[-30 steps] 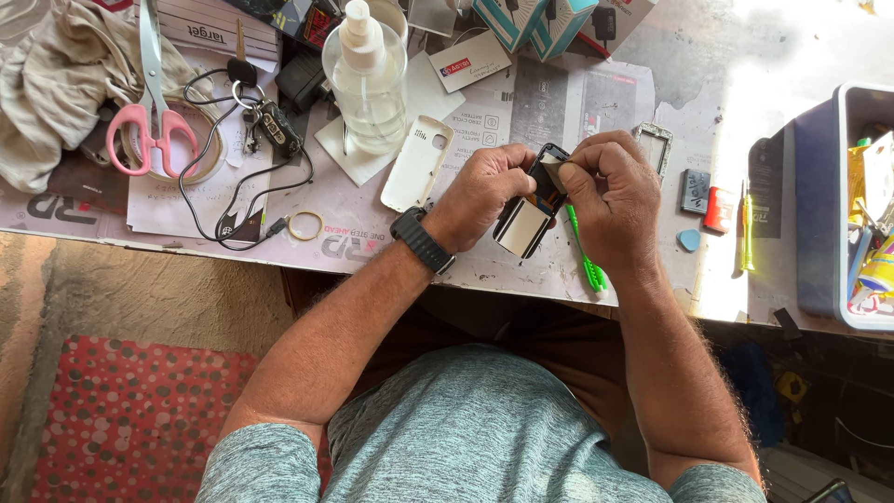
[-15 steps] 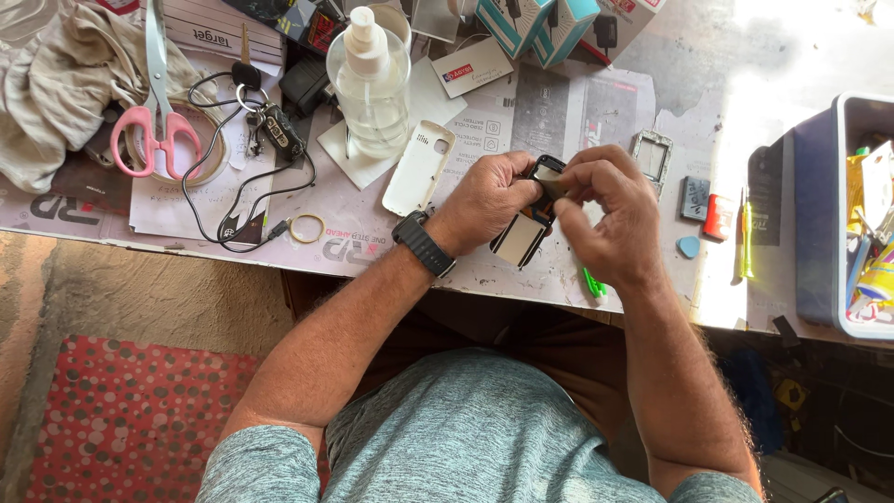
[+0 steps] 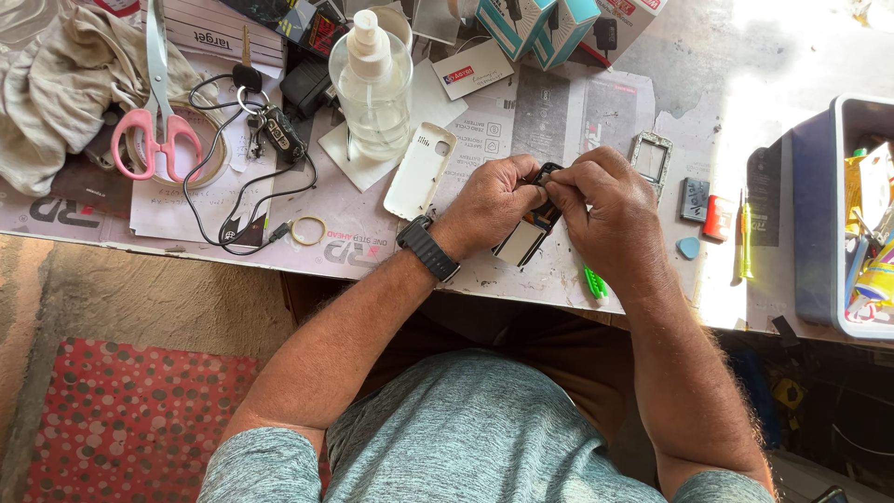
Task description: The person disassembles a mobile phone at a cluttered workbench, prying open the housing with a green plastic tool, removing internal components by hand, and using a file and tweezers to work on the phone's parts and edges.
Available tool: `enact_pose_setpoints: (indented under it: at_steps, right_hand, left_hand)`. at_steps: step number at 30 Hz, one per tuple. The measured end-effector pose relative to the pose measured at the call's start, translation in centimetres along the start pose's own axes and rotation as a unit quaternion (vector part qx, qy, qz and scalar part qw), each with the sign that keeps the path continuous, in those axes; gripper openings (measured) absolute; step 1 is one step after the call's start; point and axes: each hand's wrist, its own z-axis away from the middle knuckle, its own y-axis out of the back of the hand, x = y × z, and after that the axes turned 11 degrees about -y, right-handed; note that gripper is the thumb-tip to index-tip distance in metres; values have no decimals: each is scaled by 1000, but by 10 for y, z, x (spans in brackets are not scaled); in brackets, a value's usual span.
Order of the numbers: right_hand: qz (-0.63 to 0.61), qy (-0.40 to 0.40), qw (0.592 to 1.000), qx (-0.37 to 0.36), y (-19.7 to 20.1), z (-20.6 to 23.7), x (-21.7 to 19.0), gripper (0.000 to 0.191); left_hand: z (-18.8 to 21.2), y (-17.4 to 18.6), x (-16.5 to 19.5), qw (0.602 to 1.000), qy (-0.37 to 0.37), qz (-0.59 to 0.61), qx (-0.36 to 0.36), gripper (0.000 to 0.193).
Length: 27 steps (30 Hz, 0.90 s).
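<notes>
Both of my hands meet over a small dismantled phone body (image 3: 528, 231), black at the top with a pale screen part below. My left hand (image 3: 489, 200), with a dark watch on its wrist, grips the phone's upper left side. My right hand (image 3: 605, 214) pinches its top right corner. A green-handled tool (image 3: 595, 283) pokes out under my right wrist. A white phone back cover (image 3: 420, 171) lies just left of my left hand.
A clear pump bottle (image 3: 371, 88) stands behind the cover. Pink-handled scissors (image 3: 155, 126), keys (image 3: 275, 126), a black cable and a cloth (image 3: 56, 84) lie at the left. A small grey frame (image 3: 649, 158), small parts and a yellow-green screwdriver (image 3: 745, 233) lie right, beside a blue bin (image 3: 819, 224).
My hands and the phone have shifted slightly up and left on the table. The right hand's fingers have moved to the phone's top corner, and less of the green tool shows.
</notes>
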Motion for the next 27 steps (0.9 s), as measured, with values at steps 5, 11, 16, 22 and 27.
enact_pose_setpoints:
  at_steps: [5, 11, 16, 22, 27]
  right_hand:
    - [-36, -34, 998, 28, -11, 5, 2, 11]
    - [-76, -39, 994, 61, -23, 6, 7, 11]
    - [-122, -34, 989, 79, -31, 5, 10, 11]
    - [-90, 4, 988, 129, -38, 9, 11, 12]
    - [-96, 2, 986, 136, -38, 10, 15, 13]
  left_hand:
    - [-1, 0, 3, 995, 6, 101, 14, 11]
    - [2, 2, 13, 987, 35, 153, 22, 10]
    - [3, 2, 11, 982, 28, 181, 42, 11]
    - [4, 0, 3, 987, -2, 149, 57, 11]
    - [4, -2, 2, 985, -6, 160, 55, 11]
